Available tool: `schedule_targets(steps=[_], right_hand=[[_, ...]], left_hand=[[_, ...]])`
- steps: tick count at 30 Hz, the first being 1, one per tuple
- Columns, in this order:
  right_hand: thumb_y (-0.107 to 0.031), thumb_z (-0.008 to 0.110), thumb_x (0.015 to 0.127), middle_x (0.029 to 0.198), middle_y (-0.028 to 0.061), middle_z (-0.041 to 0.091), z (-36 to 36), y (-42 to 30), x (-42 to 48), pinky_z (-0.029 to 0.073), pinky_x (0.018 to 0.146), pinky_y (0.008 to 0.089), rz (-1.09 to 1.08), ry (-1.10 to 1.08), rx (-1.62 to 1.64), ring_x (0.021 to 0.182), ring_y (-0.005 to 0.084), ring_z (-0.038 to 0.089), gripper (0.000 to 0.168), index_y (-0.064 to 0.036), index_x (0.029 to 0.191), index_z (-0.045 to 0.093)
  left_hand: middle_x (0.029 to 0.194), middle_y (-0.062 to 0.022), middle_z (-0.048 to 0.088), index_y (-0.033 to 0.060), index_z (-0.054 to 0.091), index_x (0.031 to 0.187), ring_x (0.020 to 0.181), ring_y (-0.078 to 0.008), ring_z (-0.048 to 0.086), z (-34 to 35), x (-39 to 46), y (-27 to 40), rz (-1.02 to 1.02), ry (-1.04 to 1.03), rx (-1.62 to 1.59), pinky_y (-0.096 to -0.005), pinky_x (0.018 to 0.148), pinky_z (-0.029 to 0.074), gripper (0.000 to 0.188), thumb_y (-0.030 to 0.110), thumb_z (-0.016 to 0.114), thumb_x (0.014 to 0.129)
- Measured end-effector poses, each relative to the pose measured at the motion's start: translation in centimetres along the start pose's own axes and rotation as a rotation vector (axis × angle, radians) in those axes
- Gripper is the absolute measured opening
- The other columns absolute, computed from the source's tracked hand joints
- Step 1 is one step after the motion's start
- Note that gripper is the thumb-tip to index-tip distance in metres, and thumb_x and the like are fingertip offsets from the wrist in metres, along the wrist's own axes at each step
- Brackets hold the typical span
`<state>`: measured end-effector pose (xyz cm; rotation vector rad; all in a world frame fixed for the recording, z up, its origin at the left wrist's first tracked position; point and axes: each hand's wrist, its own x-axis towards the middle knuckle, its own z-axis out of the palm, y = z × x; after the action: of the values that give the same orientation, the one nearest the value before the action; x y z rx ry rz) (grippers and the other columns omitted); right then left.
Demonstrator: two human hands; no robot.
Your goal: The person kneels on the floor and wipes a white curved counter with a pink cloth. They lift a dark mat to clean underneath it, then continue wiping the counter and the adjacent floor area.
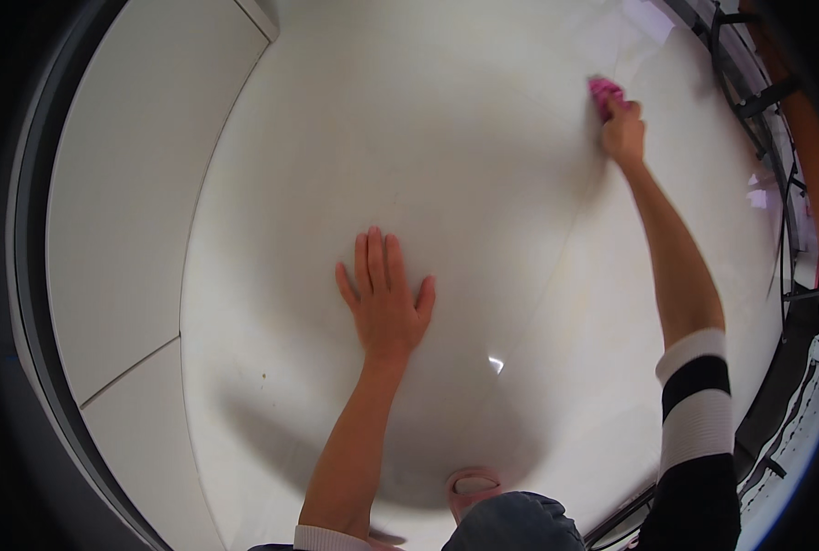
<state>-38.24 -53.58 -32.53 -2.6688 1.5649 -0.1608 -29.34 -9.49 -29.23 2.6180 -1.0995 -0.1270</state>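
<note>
My left hand (386,310) lies palm down on the glossy white floor (450,179), its fingers apart and nothing in it. Stretched far forward and to the right, my right hand (624,134) grips a bunched pink cloth (605,95) against the floor. Part of the cloth is covered by my fingers. A small brown speck (264,376) shows on the floor, left of my left forearm.
White panels (134,186) run along the left side, meeting the floor. Black metal frame parts (761,103) stand along the right edge, by an orange-brown surface (812,158). Below are a pink slipper (475,472) and my denim-clad knee (512,525).
</note>
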Motion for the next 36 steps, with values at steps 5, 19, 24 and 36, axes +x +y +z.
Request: schedule_targets(steps=[5, 19, 24, 36], right_hand=[[0.003, 0.044, 0.083, 0.125, 0.0104, 0.045, -2.7, -7.2, -7.9, 0.052, 0.084, 0.0431, -0.330, -0.129, 0.120, 0.102, 0.0351, 0.049, 0.060, -0.025, 0.135, 0.053], [0.007, 0.047, 0.080, 0.123, 0.0112, 0.048, -4.2, -7.2, -5.9, 0.051, 0.084, 0.0432, -0.374, -0.209, 0.085, 0.098, 0.0347, 0.051, 0.059, -0.021, 0.130, 0.058], [-0.004, 0.045, 0.084, 0.127, 0.0137, 0.045, -0.6, -9.1, 3.9, 0.048, 0.090, 0.0459, -0.239, -0.062, 0.064, 0.099, 0.0413, 0.050, 0.056, -0.028, 0.134, 0.054], [-0.002, 0.053, 0.077, 0.119, 0.0094, 0.049, 1.0, -17.8, -8.4, 0.049, 0.078, 0.0432, -0.384, 0.158, 0.207, 0.095, 0.0347, 0.049, 0.055, -0.029, 0.124, 0.062]], left_hand=[[0.151, -0.0152, 0.028, 0.0022, 0.030, 0.143, 0.142, -0.0314, 0.022, -0.7, -0.4, -1.1, -0.023, -0.010, 0.030, -0.0576, 0.113, 0.013, 0.071, 0.034, 0.059, 0.087], [0.152, -0.0133, 0.028, 0.0031, 0.032, 0.143, 0.142, -0.0304, 0.023, -0.5, -0.3, -1.0, -0.015, -0.009, 0.026, -0.0581, 0.112, 0.014, 0.071, 0.035, 0.060, 0.085], [0.151, -0.0134, 0.029, 0.0029, 0.033, 0.143, 0.141, -0.0307, 0.024, -0.1, -0.3, -0.8, -0.008, -0.020, -0.023, -0.0585, 0.112, 0.014, 0.070, 0.034, 0.060, 0.086], [0.144, -0.0130, 0.038, 0.0030, 0.036, 0.139, 0.137, -0.0306, 0.032, -0.2, -0.9, -1.7, 0.003, 0.140, -0.277, -0.0547, 0.113, 0.014, 0.057, 0.024, 0.057, 0.090]])
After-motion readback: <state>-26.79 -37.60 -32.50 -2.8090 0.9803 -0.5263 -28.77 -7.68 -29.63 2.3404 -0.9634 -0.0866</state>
